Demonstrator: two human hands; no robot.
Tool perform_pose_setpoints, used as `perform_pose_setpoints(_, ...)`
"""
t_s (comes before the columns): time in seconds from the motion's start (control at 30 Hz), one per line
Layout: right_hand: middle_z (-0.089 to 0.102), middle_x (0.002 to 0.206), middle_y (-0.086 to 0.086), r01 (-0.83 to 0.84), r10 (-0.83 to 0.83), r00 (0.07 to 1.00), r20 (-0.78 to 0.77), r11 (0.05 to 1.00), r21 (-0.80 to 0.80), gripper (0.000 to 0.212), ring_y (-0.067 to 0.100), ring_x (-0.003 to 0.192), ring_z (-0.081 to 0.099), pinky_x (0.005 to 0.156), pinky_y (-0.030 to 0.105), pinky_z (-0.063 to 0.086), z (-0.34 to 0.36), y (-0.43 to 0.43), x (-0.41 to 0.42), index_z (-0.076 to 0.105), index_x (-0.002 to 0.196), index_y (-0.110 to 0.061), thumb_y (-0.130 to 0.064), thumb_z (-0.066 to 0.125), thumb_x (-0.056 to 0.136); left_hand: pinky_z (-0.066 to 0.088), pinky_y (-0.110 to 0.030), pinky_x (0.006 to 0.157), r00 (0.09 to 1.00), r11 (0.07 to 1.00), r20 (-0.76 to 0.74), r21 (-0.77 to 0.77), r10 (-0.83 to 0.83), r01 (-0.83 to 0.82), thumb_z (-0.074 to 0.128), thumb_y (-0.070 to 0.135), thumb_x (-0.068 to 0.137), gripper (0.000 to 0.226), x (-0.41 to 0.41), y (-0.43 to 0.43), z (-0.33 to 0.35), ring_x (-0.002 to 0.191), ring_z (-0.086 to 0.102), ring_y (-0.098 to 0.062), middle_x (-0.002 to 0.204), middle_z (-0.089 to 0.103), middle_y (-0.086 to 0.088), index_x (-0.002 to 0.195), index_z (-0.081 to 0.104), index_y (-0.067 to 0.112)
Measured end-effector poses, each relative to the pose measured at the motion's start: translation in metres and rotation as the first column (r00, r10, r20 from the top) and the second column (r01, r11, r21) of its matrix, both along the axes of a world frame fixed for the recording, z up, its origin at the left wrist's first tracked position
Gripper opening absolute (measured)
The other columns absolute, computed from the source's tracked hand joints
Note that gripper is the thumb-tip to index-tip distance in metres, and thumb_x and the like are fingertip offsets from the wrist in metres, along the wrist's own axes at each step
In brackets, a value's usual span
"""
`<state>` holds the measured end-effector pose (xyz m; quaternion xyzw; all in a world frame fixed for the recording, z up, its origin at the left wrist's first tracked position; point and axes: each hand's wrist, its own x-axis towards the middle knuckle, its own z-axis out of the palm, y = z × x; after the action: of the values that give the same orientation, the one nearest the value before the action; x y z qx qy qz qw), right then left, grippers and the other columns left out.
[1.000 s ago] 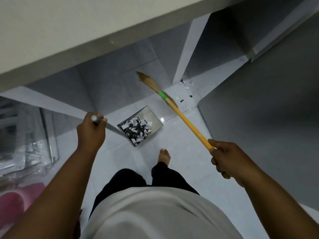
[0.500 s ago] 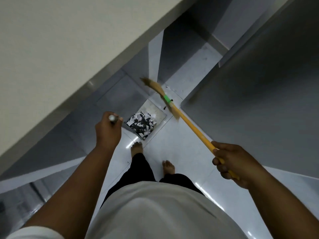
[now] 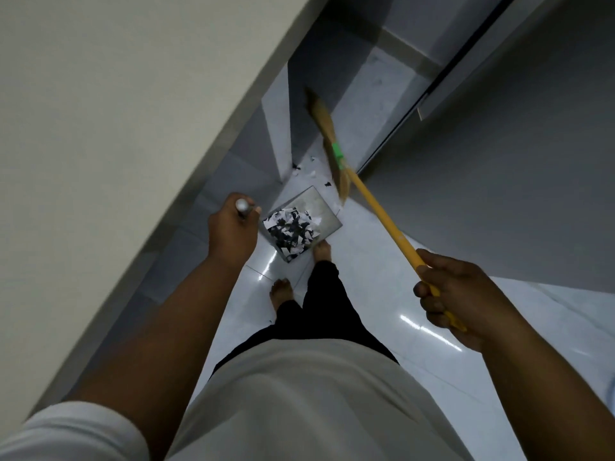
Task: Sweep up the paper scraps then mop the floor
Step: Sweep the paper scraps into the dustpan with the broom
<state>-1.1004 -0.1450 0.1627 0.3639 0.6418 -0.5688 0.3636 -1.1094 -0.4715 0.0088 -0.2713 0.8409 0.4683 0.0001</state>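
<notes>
My left hand [image 3: 233, 232] grips the metal handle of a grey dustpan [image 3: 324, 212], which holds a heap of black and white paper scraps [image 3: 293, 232]. My right hand [image 3: 449, 301] grips the yellow handle of a straw broom [image 3: 327, 128] with a green band. The broom head is lifted and points away from me, above the floor beyond the dustpan. A few loose scraps [image 3: 311, 173] lie on the white tile floor [image 3: 376, 294] by the foot of a grey post, just past the dustpan.
A pale counter edge [image 3: 166, 161] runs along the left above the dustpan. A grey wall or door [image 3: 499, 161] stands on the right. My bare feet [image 3: 283, 291] are on the tiles right behind the dustpan.
The view has swung and I have stepped closer to the corner. The dustpan sits nearer my feet, and the broom head has lifted and swung farther away from me.
</notes>
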Motion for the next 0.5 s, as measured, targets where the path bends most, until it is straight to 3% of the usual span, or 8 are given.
perform_pose_setpoints(0.1, 0.053, 0.068, 0.009, -0.04, 0.04, 0.998, -0.041, 0.999, 0.005, 0.023, 0.012, 0.043, 0.04, 0.038, 0.022, 0.032, -0.017, -0.014, -0.041, 0.063, 0.108, -0.032, -0.014, 0.053, 0.098, 0.038, 0.001, 0.064, 1.0, 0.999, -0.01, -0.039, -0.021, 0.021, 0.07, 0.011, 0.086, 0.012, -0.01, 0.001, 0.003, 0.07, 0.056, 0.018, 0.074, 0.06, 0.019, 0.086, 0.06, 0.018)
perform_pose_setpoints(0.37, 0.051, 0.072, 0.009, -0.217, 0.24, 0.958, -0.155, 0.964, 0.153, 0.026, 0.012, 0.046, 0.04, 0.042, 0.022, 0.03, -0.111, -0.057, -0.186, 0.063, 0.111, -0.022, -0.01, 0.047, 0.095, 0.044, -0.009, 0.067, 0.999, 0.997, 0.022, -0.057, -0.044, 0.046, 0.072, 0.007, 0.088, 0.012, -0.041, 0.007, 0.003, 0.073, 0.058, 0.003, 0.081, 0.064, 0.01, 0.092, 0.062, 0.014)
perform_pose_setpoints(0.47, 0.06, 0.082, 0.012, -0.342, 0.409, 0.893, -0.186, 0.887, 0.31, 0.027, 0.022, 0.06, 0.058, 0.05, 0.024, 0.046, -0.152, -0.075, -0.248, 0.065, 0.11, -0.012, -0.007, 0.043, 0.093, 0.047, -0.014, 0.067, 0.998, 0.998, 0.055, -0.053, -0.025, 0.028, 0.073, 0.006, 0.087, 0.012, -0.047, 0.01, 0.001, 0.071, 0.059, 0.002, 0.083, 0.065, 0.014, 0.092, 0.064, 0.011)
perform_pose_setpoints(0.5, 0.061, 0.084, 0.013, -0.4, 0.498, 0.845, -0.193, 0.829, 0.39, 0.023, 0.025, 0.066, 0.06, 0.053, 0.025, 0.049, -0.168, -0.082, -0.272, 0.065, 0.099, -0.006, -0.006, 0.043, 0.092, 0.047, -0.013, 0.066, 0.997, 0.998, 0.072, -0.058, -0.017, 0.022, 0.073, 0.006, 0.087, 0.012, -0.049, 0.011, -0.002, 0.071, 0.06, 0.002, 0.083, 0.065, 0.015, 0.092, 0.064, 0.013)
